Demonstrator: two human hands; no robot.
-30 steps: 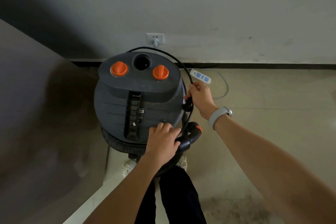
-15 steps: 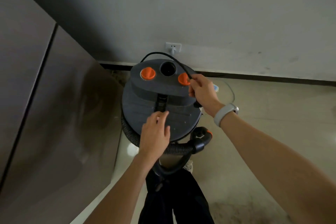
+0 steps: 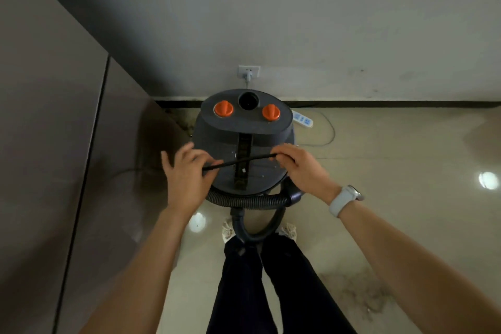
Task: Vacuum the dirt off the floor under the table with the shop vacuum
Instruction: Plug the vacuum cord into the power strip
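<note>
Both hands (image 3: 187, 171) now stretching cord (image 3: 241, 161), over vacuum (image 3: 244, 138)

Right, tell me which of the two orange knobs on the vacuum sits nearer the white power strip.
The orange knob on the right of the dark round opening. The power strip lies on the floor just beyond it; the other knob sits left of the opening.

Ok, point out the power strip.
In the head view, the white power strip lies on the floor right of the shop vacuum, near the wall.
</note>
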